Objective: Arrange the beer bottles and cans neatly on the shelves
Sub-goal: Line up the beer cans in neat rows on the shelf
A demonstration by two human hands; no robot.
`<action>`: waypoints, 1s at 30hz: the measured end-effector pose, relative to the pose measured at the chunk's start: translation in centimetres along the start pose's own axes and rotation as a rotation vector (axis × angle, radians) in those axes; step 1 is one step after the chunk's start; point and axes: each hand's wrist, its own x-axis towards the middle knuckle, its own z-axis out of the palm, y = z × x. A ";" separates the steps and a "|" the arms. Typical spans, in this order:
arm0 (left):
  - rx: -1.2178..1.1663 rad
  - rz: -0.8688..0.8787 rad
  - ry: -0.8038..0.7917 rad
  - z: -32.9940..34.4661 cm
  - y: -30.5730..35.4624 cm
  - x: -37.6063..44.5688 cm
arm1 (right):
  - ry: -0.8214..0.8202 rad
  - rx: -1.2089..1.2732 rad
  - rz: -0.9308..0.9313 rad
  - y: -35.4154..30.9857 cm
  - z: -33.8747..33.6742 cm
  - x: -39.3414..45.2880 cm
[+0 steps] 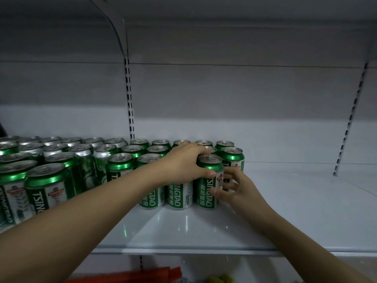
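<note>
The front-right can [208, 181], green with TSINGTAO printed down its side, stands upright on the white shelf [204, 227], its long axis vertical and its pull-tab top facing up; the lettering reads sideways, running top to bottom. The left hand [184, 163] comes over from the left of this can and grips it near the top, thumb curled across its front and fingers wrapped round the back rim. The right hand [234, 187] sits just to the right of the can, lower down, thumb pressed on the label and fingers curled round the can's right side, so both hands clamp on the same can. To the left of that can a block of cans [71, 160] stands upright in close rows running back to the rear wall, tops up. Behind and right of the held can stands another upright can [233, 158], touching or nearly touching it. Right of the held can the shelf surface lies bare and glossy
</note>
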 end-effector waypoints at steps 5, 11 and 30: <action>-0.004 0.036 0.064 -0.5 -0.3 -0.2 | 0.058 -0.054 -0.025 -1.3 -0.3 -0.3; -0.098 0.040 0.215 -4.5 -1.2 -2.1 | 0.427 -0.019 -0.338 -5.7 -0.3 0.1; -0.027 -0.325 0.648 -7.7 -13.5 -20.9 | -0.376 -0.107 -0.200 -5.8 22.2 0.4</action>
